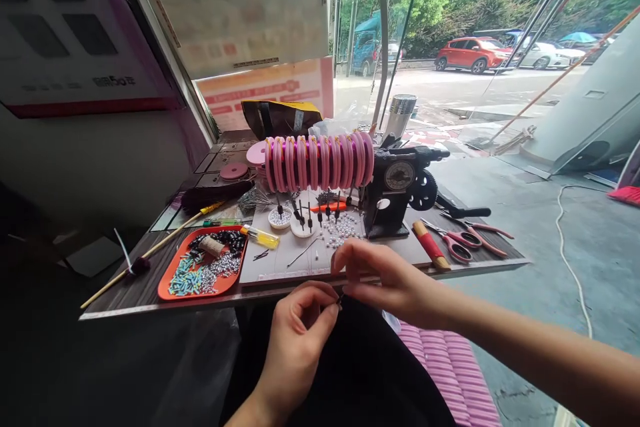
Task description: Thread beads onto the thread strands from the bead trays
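Note:
My left hand [300, 333] is closed above the dark-clothed lap, with thumb and forefinger pinched on a tiny dark piece [341, 300]. Beside it, my right hand [377, 277] has its fingers bent and its tips near that same piece; what they hold, if anything, is too small to make out. Just beyond the hands is a pale board [270, 267] bearing loose pearl-like beads [343, 230], a small bowl of beads [280, 217] and a thin metal tool [301, 253]. A row of pink spools [320, 161] on a black machine [395, 180] stands behind them.
An orange tray [165, 283] of beads sits at the left. On the right lie a red-wrapped wooden roll [431, 245], scissors [457, 243] and pliers [483, 233]. A yellow lighter [263, 237] and a long stick [165, 245] are on the left. A pink cushion [450, 367] is below.

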Demonstrator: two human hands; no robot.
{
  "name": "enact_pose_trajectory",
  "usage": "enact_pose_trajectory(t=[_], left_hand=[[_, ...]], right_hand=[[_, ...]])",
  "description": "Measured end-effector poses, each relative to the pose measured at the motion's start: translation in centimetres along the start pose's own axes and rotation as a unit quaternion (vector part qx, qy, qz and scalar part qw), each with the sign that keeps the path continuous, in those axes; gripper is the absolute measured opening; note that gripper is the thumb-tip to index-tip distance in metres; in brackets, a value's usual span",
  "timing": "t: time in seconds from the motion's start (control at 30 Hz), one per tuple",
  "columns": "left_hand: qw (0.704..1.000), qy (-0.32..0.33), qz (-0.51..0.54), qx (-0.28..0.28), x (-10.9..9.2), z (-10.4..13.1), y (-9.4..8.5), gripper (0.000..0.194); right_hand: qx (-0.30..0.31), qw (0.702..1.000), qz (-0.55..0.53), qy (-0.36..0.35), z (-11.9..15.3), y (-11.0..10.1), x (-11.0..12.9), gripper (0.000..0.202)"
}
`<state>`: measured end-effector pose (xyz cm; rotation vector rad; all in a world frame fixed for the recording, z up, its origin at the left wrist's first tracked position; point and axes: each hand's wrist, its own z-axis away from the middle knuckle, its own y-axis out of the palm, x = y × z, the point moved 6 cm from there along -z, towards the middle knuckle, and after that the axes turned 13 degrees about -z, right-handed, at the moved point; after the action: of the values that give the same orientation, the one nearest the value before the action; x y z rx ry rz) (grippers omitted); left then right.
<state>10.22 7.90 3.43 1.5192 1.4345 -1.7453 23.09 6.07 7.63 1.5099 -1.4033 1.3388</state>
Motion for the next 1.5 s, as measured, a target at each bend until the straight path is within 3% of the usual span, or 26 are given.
enact_pose_trajectory(t=[0.1,0.2,0.27,0.37,0.5,0.63,1.5], left_hand=[[0.994,-0.059,0.088,0.024,0.7,0.1,0.6,0.015],[0.989,-0.082,0.124,0.009,1.2,0.5,0.8,0.012],[0.988,-0.086,0.132,-0.005,1.2,0.8,0.8,0.010],[0.989,-0.083,0.122,-0.021,1.0,1.0,0.8,0.008],[0.991,-0.078,0.104,-0.038,0.7,0.9,0.8,0.008],[0.989,-0.074,0.113,-0.054,0.8,0.9,0.8,0.008],[0.991,-0.059,0.113,-0.047,0.6,1.0,1.0,0.007]], right_hand=[[-0.045,0.990,0.074,-0.115,1.5,-0.1,0.8,0.010],[-0.171,0.951,0.134,-0.221,3.9,0.6,1.3,0.012],[-0.227,0.921,0.176,-0.262,5.5,2.1,1.1,0.012],[-0.230,0.889,0.236,-0.317,6.9,5.1,0.7,0.018],[-0.230,0.871,0.287,-0.326,6.8,6.8,0.4,0.049],[-0.230,0.853,0.314,-0.347,6.5,7.1,0.8,0.061],[-0.227,0.853,0.339,-0.327,6.8,7.8,-0.1,0.062]])
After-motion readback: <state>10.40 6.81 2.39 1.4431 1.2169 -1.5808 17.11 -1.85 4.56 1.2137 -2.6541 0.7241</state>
